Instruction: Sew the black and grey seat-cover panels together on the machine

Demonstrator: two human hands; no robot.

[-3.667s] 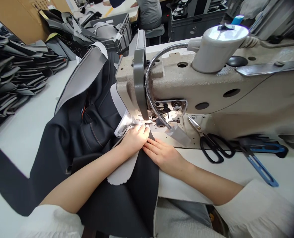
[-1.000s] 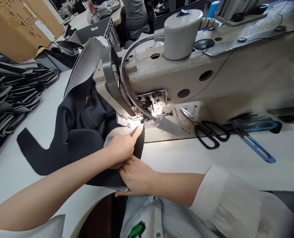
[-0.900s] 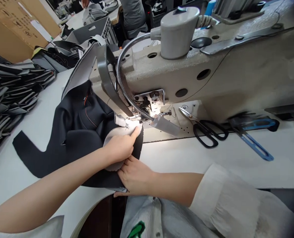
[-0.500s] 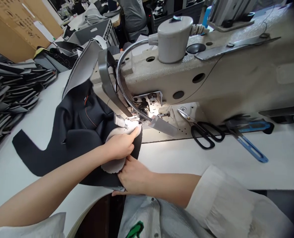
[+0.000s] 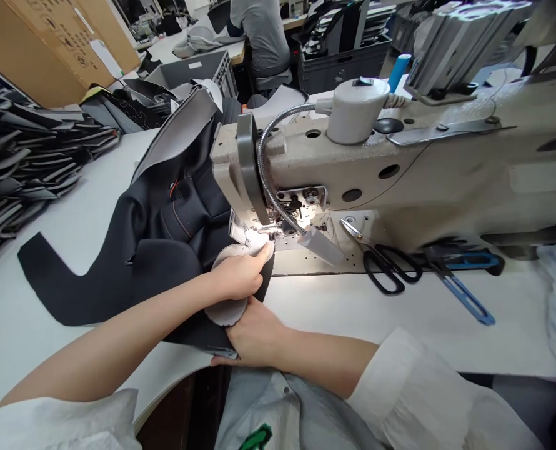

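Black fabric [image 5: 104, 269] with a light grey piece [image 5: 226, 312] on it lies under the head of a sewing machine [image 5: 297, 150]. My left hand [image 5: 240, 275] presses on the grey piece, index fingertip close to the lit presser foot [image 5: 272, 236], other fingers curled. Below it, my right hand [image 5: 254, 334] grips the near edge of the black fabric, thumb side on top and a finger showing under the edge. The stitching point itself is partly hidden by glare and the fingertip.
Black-handled scissors [image 5: 385, 265] and a blue-handled tool [image 5: 468, 294] lie right of the needle area. Stacked dark pieces [image 5: 29, 162] stand at the left, near a cardboard box [image 5: 57, 50]. Behind are grey crates [image 5: 343, 69] and a seated person [image 5: 262, 37].
The view has tilted up and shifted, showing more of the room behind. Both hands keep nearly the same place on the fabric, near the presser foot.
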